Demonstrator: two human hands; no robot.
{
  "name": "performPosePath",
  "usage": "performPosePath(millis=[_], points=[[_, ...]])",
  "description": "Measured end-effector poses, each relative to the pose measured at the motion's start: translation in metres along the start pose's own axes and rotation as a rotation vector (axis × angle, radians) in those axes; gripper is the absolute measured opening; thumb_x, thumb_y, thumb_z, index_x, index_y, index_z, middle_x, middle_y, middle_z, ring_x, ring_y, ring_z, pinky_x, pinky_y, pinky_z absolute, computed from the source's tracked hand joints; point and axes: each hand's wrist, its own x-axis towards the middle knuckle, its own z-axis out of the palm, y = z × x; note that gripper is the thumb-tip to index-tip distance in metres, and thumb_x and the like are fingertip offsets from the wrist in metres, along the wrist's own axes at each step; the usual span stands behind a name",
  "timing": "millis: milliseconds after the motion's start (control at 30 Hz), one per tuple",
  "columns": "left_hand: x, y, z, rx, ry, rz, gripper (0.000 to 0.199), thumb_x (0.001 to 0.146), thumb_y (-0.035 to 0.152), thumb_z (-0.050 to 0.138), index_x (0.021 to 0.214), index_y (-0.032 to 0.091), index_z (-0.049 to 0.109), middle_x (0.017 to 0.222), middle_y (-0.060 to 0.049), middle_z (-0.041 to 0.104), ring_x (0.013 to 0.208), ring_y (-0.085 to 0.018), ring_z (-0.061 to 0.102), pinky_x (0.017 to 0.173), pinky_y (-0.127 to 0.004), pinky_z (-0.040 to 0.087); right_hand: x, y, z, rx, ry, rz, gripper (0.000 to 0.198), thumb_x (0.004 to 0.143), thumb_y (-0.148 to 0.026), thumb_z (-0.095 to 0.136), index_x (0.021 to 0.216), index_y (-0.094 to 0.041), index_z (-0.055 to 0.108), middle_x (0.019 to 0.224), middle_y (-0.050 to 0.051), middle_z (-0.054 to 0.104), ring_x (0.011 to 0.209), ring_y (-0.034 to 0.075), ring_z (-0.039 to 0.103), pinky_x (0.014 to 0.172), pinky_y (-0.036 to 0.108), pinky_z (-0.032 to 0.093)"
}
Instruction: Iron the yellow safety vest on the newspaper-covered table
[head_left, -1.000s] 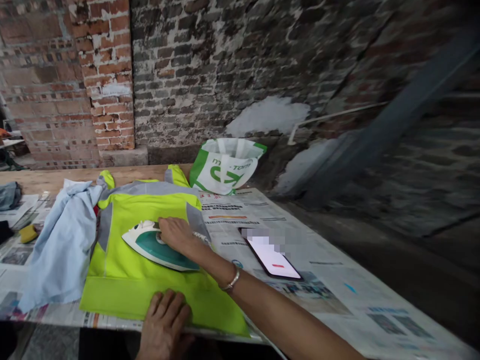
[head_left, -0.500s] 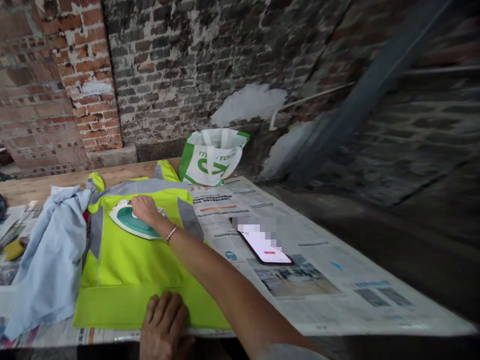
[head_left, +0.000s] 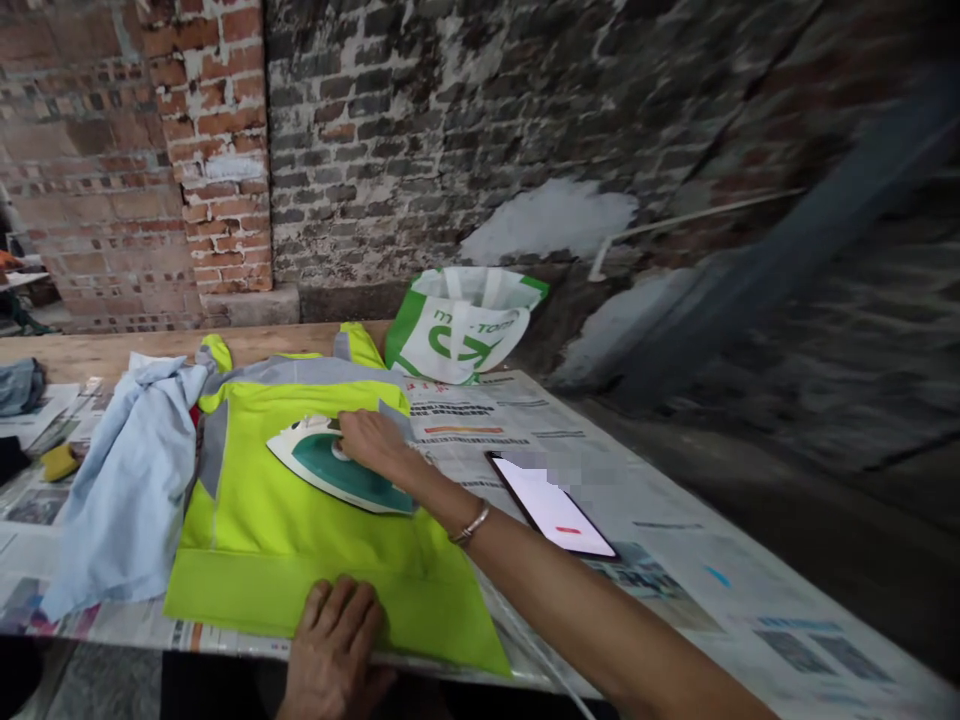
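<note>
A neon yellow-green garment (head_left: 277,510) with grey panels lies spread on the newspaper-covered table. My right hand (head_left: 375,440) is closed around the handle of a teal and white clothes iron (head_left: 352,478). The iron sits on the right-middle part of the garment, its pointed tip toward the left. My left hand (head_left: 337,635) rests on the garment's lower hem by the near table edge, fingers stretched over the fabric and thumb low at the edge. A light blue cloth garment (head_left: 131,490) lies bunched along the left side of the yellow one.
A white and green bag (head_left: 465,325) stands behind the garment, close to the brick wall (head_left: 360,150). A phone with a lit screen (head_left: 555,510) lies on newspaper (head_left: 652,500) at the right. Farther left are a yellow object (head_left: 58,462) and folded blue-grey cloth (head_left: 21,385).
The iron, with my right hand on it, has moved right and nearer across the garment. My left hand stays at the hem. The whole view has shifted slightly left.
</note>
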Motion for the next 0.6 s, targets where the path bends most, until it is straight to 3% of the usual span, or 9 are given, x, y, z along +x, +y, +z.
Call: performPosePath(millis=[167,367,500,600], points=[[-0.004,0.002,0.005,-0.021,-0.004,-0.014,0.053,0.101,0.05,0.061,0.145,0.02,0.059,0.14,-0.009,0.07,0.134,-0.024,0.062,0.11,-0.042,0.053,0.017,-0.019,0.001,0.018,0.023,0.008,0.031,0.099,-0.021,0.055,0.121,-0.011,0.074,0.121,0.023,0.074,0.116,0.03,0.071,0.093,0.035,0.052],[0.001,0.007,0.013,-0.067,0.169,-0.091,0.045,0.105,0.053,0.049,0.132,0.021,0.067,0.131,-0.006,0.075,0.129,-0.022,0.065,0.111,-0.039,0.051,0.064,-0.055,-0.015,0.096,0.067,-0.014,0.041,0.103,-0.01,0.037,0.124,-0.011,0.072,0.122,0.021,0.074,0.116,0.027,0.07,0.094,0.032,0.051],[0.005,0.002,0.014,-0.05,0.22,-0.068,0.044,0.105,0.052,0.05,0.129,0.022,0.069,0.127,-0.006,0.077,0.123,-0.021,0.068,0.109,-0.038,0.051,0.082,-0.067,-0.033,0.12,0.046,-0.025,0.032,0.1,-0.017,0.053,0.125,-0.009,0.071,0.117,0.021,0.076,0.112,0.027,0.071,0.091,0.03,0.052],[0.008,-0.006,0.009,0.008,0.19,-0.002,0.042,0.105,0.049,0.051,0.13,0.021,0.068,0.13,-0.005,0.075,0.123,-0.021,0.067,0.105,-0.038,0.052,0.077,-0.066,-0.039,0.122,0.004,-0.054,0.033,0.096,-0.028,0.063,0.123,-0.012,0.073,0.119,0.02,0.076,0.113,0.028,0.071,0.088,0.029,0.052]])
